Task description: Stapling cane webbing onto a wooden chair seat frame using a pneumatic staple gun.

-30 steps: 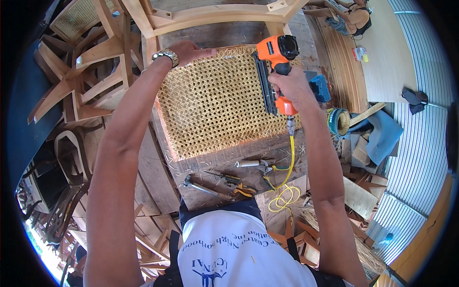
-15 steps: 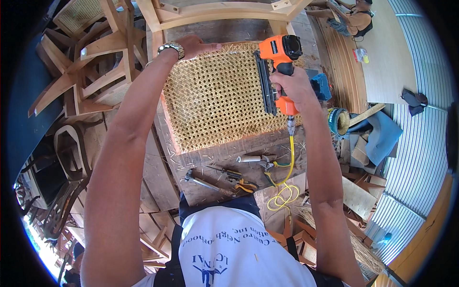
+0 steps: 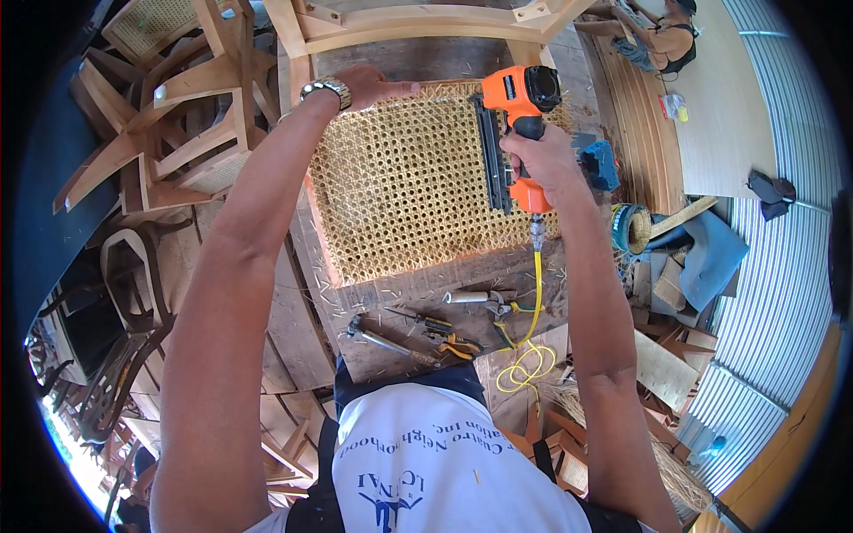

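Observation:
An orange and black pneumatic nail gun point(image 3: 524, 98) is gripped in my right hand point(image 3: 544, 158), with my fingers wrapped round its handle. Its long black magazine lies over the right part of a woven cane panel point(image 3: 400, 186) set in a wooden frame. My left hand point(image 3: 369, 87) rests at the panel's far left corner, a digit stretched along the far edge; some of its other fingers are hard to make out. From the gun's lower end runs a yellow air hose point(image 3: 538, 284). The gun's nose is hard to make out against the cane.
Nearer me on the wooden bench lie a hammer point(image 3: 391, 342), a screwdriver point(image 3: 418, 318) and yellow-handled pliers point(image 3: 458, 345). Wooden chair frames point(image 3: 204, 115) are piled at the left. Coiled hose point(image 3: 526, 369) hangs by the bench's near edge. Another person point(image 3: 657, 44) sits at the far right.
Both hands keep nearly the same places. The view has shifted very slightly, and the hose below the gun has swung a little to the left.

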Motion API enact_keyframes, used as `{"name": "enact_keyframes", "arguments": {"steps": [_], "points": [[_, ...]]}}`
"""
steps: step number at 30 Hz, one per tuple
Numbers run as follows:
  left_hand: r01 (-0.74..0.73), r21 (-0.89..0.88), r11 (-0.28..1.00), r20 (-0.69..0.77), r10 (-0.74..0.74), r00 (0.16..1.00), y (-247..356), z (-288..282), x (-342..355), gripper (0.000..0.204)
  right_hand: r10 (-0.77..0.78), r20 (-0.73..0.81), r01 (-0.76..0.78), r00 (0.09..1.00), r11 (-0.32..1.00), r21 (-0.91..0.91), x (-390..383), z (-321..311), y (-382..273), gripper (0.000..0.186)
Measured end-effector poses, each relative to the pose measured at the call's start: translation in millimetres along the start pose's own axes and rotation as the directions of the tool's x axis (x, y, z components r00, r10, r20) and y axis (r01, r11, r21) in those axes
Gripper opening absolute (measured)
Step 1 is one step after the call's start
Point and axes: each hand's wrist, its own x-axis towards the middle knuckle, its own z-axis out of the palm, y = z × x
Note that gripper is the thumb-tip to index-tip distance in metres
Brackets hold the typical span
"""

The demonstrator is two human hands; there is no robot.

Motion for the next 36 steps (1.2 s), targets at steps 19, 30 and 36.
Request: {"name": "enact_keyframes", "arguments": {"steps": [19,30,36], "points": [[0.008,0.005,1.0,0.026,-0.008,1.0,-1,0,1,0.089,-0.025,0.009,0.025,1.0,0.999,-0.031,-12,3,-5,0.005],[0.002,-0.001,1.0,0.019,-0.002,1.0,-2,-2,2,0.09,-0.016,0.016,0.016,1.0,0.999,-0.034,-4,9,-3,0.007],[0.012,-0.003,1.0,0.024,-0.012,1.0,10,-5,-4,0.091,-0.011,-0.054,0.001,0.998,0.984,-0.178,-5,24,1,0.012]]}}
